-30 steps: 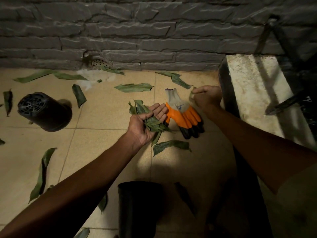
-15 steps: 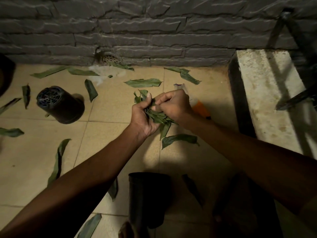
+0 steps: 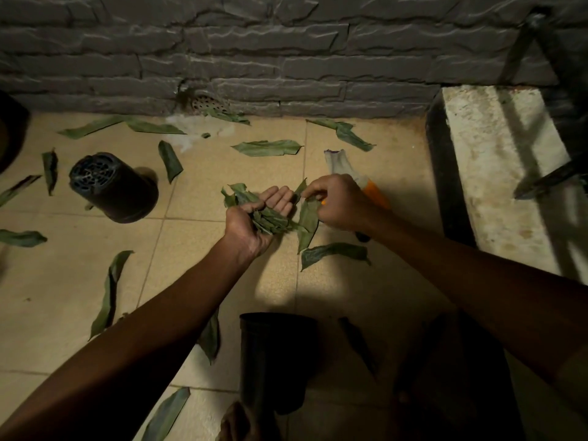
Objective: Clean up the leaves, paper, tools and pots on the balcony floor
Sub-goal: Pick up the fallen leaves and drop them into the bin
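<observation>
Leaves [image 3: 270,218] bunched in left hand [image 3: 251,226], palm up, fingers half curled round stack above balcony floor [image 3: 73,288]. Right hand [image 3: 337,202] pinching one leaf [image 3: 307,222] at upper edge — feeding it in. Light, limp, likely tearable; best pinched flat mid-blade — bunch could slide loose.

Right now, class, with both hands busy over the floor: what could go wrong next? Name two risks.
1. The left hand cradles a loose bundle of leaves with fingers barely curled; adding the leaf pinched by the right hand could spill some.
2. The upright black pot stands below the forearms and might get knocked over.
</observation>
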